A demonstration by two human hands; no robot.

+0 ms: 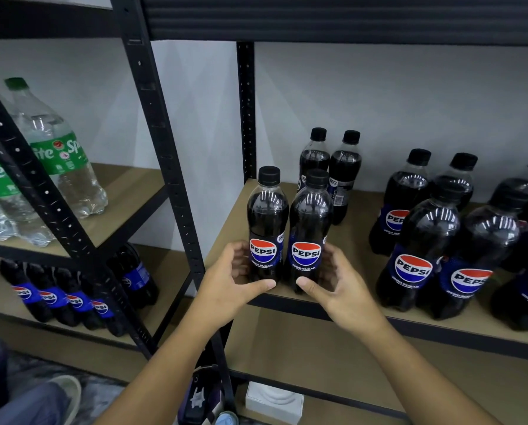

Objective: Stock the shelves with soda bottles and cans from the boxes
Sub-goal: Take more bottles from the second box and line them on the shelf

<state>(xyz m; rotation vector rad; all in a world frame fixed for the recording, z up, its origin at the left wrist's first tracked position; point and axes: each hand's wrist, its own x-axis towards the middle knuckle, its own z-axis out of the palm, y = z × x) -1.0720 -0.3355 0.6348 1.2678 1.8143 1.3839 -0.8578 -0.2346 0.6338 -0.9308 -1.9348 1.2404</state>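
Note:
Two small Pepsi Zero Sugar bottles stand side by side at the front left corner of the wooden shelf (226, 216). My left hand (229, 280) curls round the base of the left bottle (267, 222), thumb across its front. My right hand (339, 283) grips the base of the right bottle (310, 228) in the same way. Both bottles are upright with labels facing me. Two more small Pepsi bottles (330, 170) stand behind them near the wall.
Several larger Pepsi bottles (434, 240) crowd the right of the same shelf. Black uprights (170, 167) frame the unit. The left rack holds Sprite bottles (60, 148) above and Pepsi bottles (72, 299) below. A white box (275, 400) sits on the bottom shelf.

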